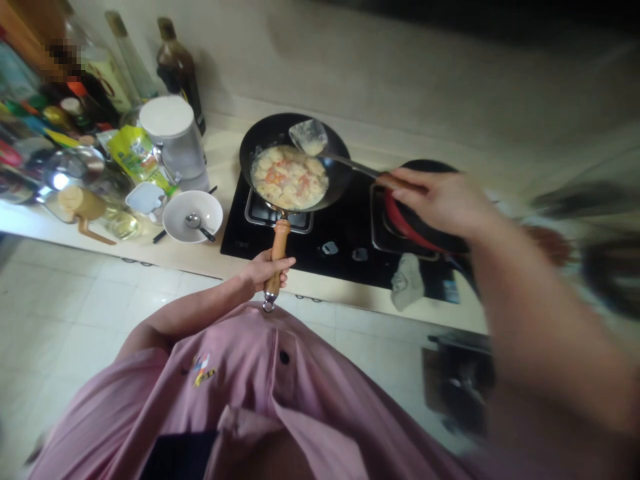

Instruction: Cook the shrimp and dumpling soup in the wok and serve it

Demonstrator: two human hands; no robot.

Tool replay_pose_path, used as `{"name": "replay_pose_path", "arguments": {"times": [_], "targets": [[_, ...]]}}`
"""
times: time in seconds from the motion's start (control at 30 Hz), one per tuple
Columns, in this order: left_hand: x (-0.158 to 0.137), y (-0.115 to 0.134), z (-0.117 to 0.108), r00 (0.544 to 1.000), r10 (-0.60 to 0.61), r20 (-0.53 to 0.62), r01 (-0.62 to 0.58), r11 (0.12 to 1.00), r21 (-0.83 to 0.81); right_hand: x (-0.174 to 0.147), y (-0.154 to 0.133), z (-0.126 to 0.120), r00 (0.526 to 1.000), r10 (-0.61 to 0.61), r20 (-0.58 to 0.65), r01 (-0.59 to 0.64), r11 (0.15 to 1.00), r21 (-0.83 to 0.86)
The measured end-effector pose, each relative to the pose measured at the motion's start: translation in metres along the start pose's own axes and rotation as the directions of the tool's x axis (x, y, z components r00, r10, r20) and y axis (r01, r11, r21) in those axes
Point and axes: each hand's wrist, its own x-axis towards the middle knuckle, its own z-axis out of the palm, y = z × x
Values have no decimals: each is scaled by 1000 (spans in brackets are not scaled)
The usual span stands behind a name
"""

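Observation:
A black wok (336, 150) sits on the left burner, holding pale, soupy food (285, 180) with orange-red pieces in it. Around its wooden handle (281, 239) my left hand (265, 269) is closed, close to my body. My right hand (440, 200) grips the wooden end of a metal wok spatula (309, 137). The spatula's blade is over the far right part of the wok, with some pale food on it. I cannot tell whether the blade touches the wok.
On the right burner, under my right forearm, stands a red and black pan (410, 217). A grey cloth (407, 281) lies at the hob's front edge. Left are a white bowl (175, 220) with a spoon (194, 221), a lidded pitcher (175, 140) and several bottles (175, 63).

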Motion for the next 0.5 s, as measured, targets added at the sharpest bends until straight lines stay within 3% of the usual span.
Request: {"name": "replay_pose_path", "arguments": {"times": [0.2,0.5], "targets": [[-2,4,3,998,15,-54,-16,1000,-24,-16,9,0,998,44,-47,-41,997,64],[-12,16,1,991,-3,-136,12,998,66,-50,3,-5,989,131,-71,-119,982,143]]}}
